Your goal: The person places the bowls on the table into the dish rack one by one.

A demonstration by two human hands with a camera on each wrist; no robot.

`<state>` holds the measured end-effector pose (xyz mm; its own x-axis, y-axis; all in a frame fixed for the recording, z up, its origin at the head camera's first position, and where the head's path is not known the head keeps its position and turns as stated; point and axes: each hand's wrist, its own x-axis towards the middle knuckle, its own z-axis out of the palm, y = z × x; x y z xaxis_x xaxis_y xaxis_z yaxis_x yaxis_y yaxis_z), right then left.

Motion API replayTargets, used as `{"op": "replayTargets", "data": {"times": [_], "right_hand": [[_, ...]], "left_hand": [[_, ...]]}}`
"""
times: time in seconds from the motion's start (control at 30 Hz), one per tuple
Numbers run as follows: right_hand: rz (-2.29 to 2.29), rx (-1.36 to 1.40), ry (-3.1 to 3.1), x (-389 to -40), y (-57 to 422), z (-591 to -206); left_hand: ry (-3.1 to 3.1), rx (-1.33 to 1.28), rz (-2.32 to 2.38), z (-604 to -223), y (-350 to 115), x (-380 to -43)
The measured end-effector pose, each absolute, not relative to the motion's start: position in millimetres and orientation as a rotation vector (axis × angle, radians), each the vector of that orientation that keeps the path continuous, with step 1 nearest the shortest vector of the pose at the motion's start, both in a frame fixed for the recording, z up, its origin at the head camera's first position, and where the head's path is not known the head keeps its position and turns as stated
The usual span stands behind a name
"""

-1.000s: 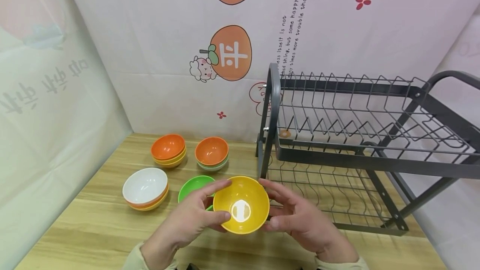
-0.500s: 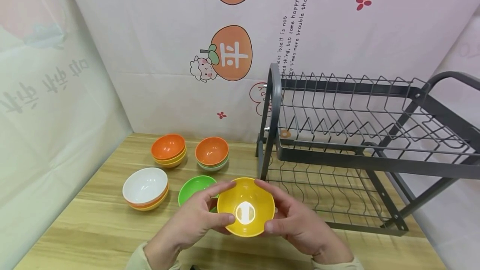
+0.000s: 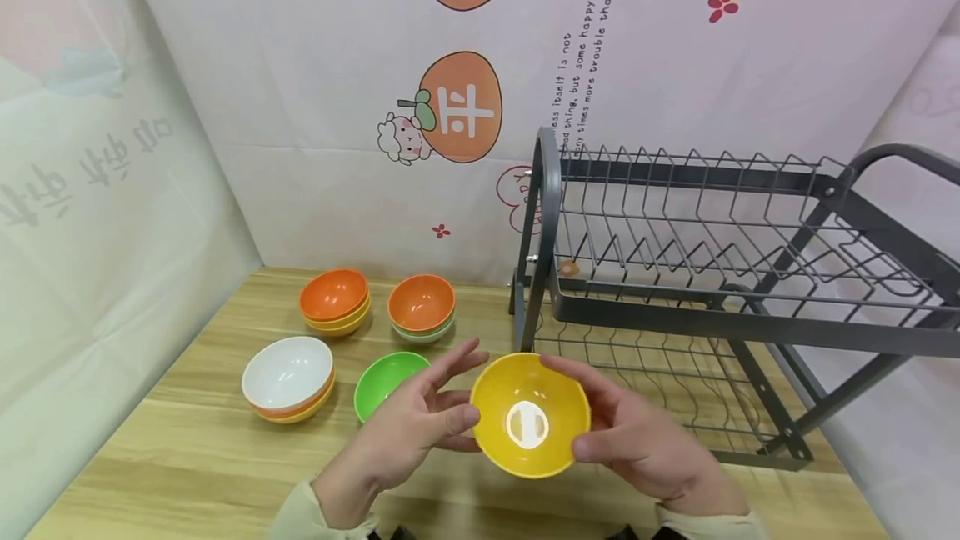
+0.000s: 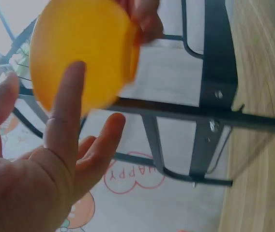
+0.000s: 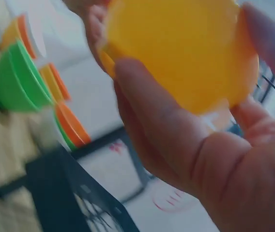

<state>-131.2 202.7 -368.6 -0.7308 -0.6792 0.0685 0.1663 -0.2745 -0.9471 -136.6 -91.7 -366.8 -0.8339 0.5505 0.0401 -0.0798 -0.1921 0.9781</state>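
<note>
A yellow bowl [image 3: 531, 415] is raised over the front of the table, its inside tilted toward the head camera. My right hand [image 3: 648, 440] grips it by the right side, thumb at the near rim and fingers round the back and underside; the right wrist view shows its yellow underside [image 5: 190, 43]. Fingers spread and nearly straight, my left hand [image 3: 408, 423] is at the bowl's left, its thumb tip right beside the rim. In the left wrist view one left finger [image 4: 67, 106] overlaps the bowl. Behind the left hand sits a green bowl [image 3: 382, 377], partly hidden.
A dark two-tier wire dish rack [image 3: 720, 323] stands on the right. Leftward on the wooden table [image 3: 172, 440] are a white-topped bowl stack [image 3: 285, 369] and two orange-topped stacks, one far left [image 3: 333, 296], the other nearer the rack [image 3: 422, 304]. A printed cloth hangs behind.
The yellow bowl has moved right with my right hand, which now holds it by the side. My left hand has loosened from the bowl and its fingers have spread.
</note>
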Motion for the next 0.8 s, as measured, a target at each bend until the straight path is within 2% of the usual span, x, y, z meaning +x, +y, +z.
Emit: {"op": "replayTargets", "data": {"times": [0.27,0.4,0.5,0.67,0.8], "right_hand": [[-1.919,-0.622,1.547,-134.0,264.4,-360.0],[-1.928,-0.584,1.641,-140.3,283.2,-355.0],[-1.862,-0.413,1.967,-145.6,285.9,-346.8],[-1.284,-0.004,2.614,-158.9,275.0,-334.8],[-1.153,-0.092,2.789,-177.9,264.1,-335.4]], "left_hand": [[2.189,0.677,1.935,-389.5,-69.8,-153.9],[2.261,0.754,1.891,-401.7,-52.6,-162.3],[2.337,0.806,1.841,-408.5,-39.4,-167.1],[2.423,0.88,1.819,-419.2,-24.2,-172.3],[2.605,0.991,1.756,-426.3,-21.2,-173.7]]}}
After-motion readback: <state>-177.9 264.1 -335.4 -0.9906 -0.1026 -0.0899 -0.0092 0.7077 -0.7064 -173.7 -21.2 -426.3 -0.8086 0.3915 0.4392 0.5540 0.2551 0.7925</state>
